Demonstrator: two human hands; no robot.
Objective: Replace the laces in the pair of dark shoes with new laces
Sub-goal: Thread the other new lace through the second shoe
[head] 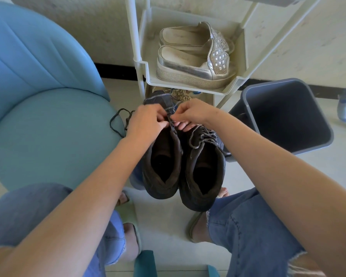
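Observation:
Two dark brown shoes stand side by side between my knees, openings toward me. The left shoe (162, 162) has its eyelets under my hands. The right shoe (203, 170) is laced with a grey speckled lace (203, 135). My left hand (146, 121) pinches a lace at the left shoe's upper eyelets. Opposite it, my right hand (192, 114) pinches the lace at the same spot, fingertips nearly touching the left hand's. A dark lace (116, 124) lies looped on the teal seat to the left, trailing under my left hand.
A teal chair (48, 120) fills the left. Behind the shoes stands a cream shoe rack (190, 84) holding silver platform slip-ons (194, 54). A grey bin (284, 116) sits at the right. My jeans-clad knees and sandalled feet frame the floor below.

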